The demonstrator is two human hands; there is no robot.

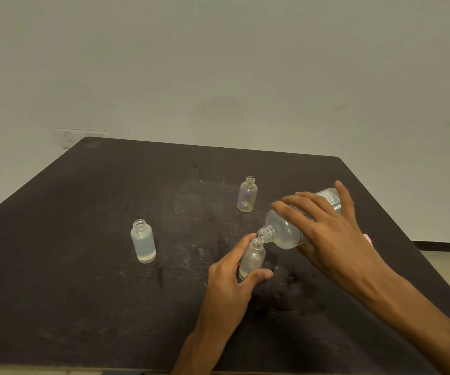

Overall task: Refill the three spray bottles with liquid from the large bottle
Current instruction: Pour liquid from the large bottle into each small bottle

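My right hand (326, 228) grips the large clear bottle (283, 231), tipped over to the left with its open neck touching the mouth of a small clear spray bottle (253, 259). My left hand (232, 274) holds that small bottle upright on the dark table, thumb and fingers curled round its lower body. A little liquid lies in the large bottle's lower side. Two other small bottles stand uncapped: a frosted one (143, 244) at the left with pale liquid, and a tinted one (247, 194) further back.
The dark table (83, 266) shows scuffs and wet-looking smears around the bottles. A pink object (367, 237) peeks out behind my right wrist near the table's right edge. A pale wall with a switch plate (69, 138) stands behind.
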